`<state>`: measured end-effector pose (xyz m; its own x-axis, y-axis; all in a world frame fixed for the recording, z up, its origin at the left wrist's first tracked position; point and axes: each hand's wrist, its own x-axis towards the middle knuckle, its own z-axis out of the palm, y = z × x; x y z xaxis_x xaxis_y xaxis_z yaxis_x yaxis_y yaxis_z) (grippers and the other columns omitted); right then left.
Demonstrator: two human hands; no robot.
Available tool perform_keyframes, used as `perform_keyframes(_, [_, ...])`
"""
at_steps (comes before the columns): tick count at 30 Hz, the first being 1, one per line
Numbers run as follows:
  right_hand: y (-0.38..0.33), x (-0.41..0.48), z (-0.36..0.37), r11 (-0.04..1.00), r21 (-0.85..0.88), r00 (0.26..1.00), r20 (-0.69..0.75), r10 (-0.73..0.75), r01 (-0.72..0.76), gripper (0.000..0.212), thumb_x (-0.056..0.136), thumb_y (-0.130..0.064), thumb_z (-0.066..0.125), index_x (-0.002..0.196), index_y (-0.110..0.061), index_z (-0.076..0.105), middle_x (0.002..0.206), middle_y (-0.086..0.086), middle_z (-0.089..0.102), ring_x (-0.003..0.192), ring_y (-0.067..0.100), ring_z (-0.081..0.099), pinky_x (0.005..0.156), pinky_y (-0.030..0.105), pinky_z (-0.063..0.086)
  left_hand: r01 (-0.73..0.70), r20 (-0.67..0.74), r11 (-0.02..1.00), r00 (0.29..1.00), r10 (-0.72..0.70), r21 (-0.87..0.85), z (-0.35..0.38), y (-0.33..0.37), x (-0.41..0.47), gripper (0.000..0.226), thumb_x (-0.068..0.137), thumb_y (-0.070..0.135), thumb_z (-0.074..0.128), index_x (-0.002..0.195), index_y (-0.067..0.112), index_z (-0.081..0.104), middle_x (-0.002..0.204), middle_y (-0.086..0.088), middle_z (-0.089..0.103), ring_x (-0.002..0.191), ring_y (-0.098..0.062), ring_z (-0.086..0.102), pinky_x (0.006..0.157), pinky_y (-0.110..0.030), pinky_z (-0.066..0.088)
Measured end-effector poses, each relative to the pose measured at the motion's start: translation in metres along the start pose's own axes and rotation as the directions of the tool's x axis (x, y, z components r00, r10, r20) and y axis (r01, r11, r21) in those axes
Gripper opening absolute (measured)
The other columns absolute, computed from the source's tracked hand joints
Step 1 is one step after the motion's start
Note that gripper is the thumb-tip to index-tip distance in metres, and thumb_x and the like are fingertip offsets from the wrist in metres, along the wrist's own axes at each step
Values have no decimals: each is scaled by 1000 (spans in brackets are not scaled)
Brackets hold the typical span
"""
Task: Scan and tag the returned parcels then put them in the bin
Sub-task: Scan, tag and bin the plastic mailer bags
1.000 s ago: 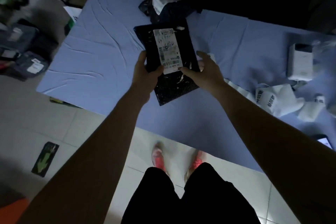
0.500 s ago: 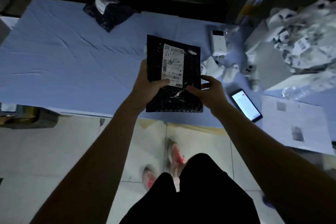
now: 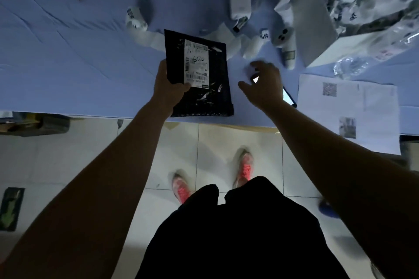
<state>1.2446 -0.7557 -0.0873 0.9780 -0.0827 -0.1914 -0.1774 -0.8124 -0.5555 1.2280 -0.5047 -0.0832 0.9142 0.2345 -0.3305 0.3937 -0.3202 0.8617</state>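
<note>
Over the blue-covered counter (image 3: 68, 63), the left hand (image 3: 169, 88) pinches a black mailer parcel (image 3: 199, 75) by its lower left corner, label (image 3: 196, 63) facing up. The right hand (image 3: 264, 84) hovers spread and empty above a lit phone (image 3: 288, 97), apparently reaching for it to scan. A good scan probably calls for a flat, steady label, since the glossy film could glare. Label rolls (image 3: 136, 20), a white printer (image 3: 239, 0), a pale scanner-like device (image 3: 284, 38) and printed sheets (image 3: 349, 108) crowd the right side. No bin is visible.

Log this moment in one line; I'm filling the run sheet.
left hand: holds parcel | right hand: open over phone | label up
</note>
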Motion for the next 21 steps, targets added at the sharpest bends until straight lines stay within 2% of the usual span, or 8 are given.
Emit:
perform_keyframes(2, [16, 15, -7, 979, -206, 1000, -19, -12, 8, 80, 78, -49, 78, 146, -19, 45, 145, 12, 48, 135, 35, 41, 104, 46, 40, 51, -47, 998, 998, -50, 23, 9, 0, 4, 74, 79, 0, 79, 142, 19, 44, 126, 3, 58, 120, -19, 55, 91, -28, 49])
perform_keyframes(4, [31, 25, -11, 945, -326, 995, 76, 62, -34, 96, 75, -59, 77, 151, -19, 33, 152, 15, 37, 139, 37, 33, 105, 49, 37, 76, -78, 997, 994, -74, 32, 15, 0, 7, 76, 79, 1, 79, 142, 22, 44, 127, 6, 58, 121, -18, 54, 94, -28, 48])
perform_keyframes(7, [50, 30, -12, 917, -393, 969, 187, 160, -75, 103, 73, -59, 80, 150, -15, 28, 148, 15, 37, 135, 36, 37, 99, 49, 44, 107, -99, 993, 990, -102, 45, 20, 3, 10, 77, 79, 2, 81, 144, 22, 45, 136, -1, 58, 125, -23, 55, 98, -39, 52])
perform_keyframes(11, [62, 28, -7, 937, -342, 983, 131, 126, -75, 77, 77, -55, 77, 132, -12, 46, 131, 12, 47, 124, 33, 46, 85, 44, 49, 114, -107, 991, 989, -106, 71, 22, 8, 10, 76, 79, 3, 81, 143, 22, 46, 136, 0, 59, 124, -22, 55, 100, -43, 52])
perform_keyframes(16, [56, 39, -7, 941, -324, 981, 131, 140, -91, 72, 77, -56, 75, 130, -15, 48, 128, 12, 50, 121, 34, 48, 84, 43, 48, 76, -87, 995, 994, -70, 68, 22, 17, 11, 72, 80, 2, 80, 140, 25, 48, 128, 5, 63, 119, -16, 59, 91, -30, 54])
perform_keyframes(19, [47, 44, -12, 975, -188, 978, 147, 150, -122, 70, 74, -51, 76, 131, -19, 51, 128, 12, 51, 123, 34, 50, 90, 44, 50, 31, -62, 998, 998, -28, 53, 16, 22, 12, 69, 81, 0, 78, 139, 24, 48, 114, 17, 66, 101, 8, 64, 74, -12, 54])
perform_keyframes(21, [35, 48, -21, 992, -52, 979, 165, 122, -115, 69, 72, -49, 80, 129, -18, 56, 125, 13, 56, 117, 33, 56, 92, 44, 54, -15, -46, 998, 999, 18, 59, 9, 28, 13, 68, 82, -1, 76, 139, 23, 48, 110, 23, 65, 97, 15, 63, 71, -9, 53])
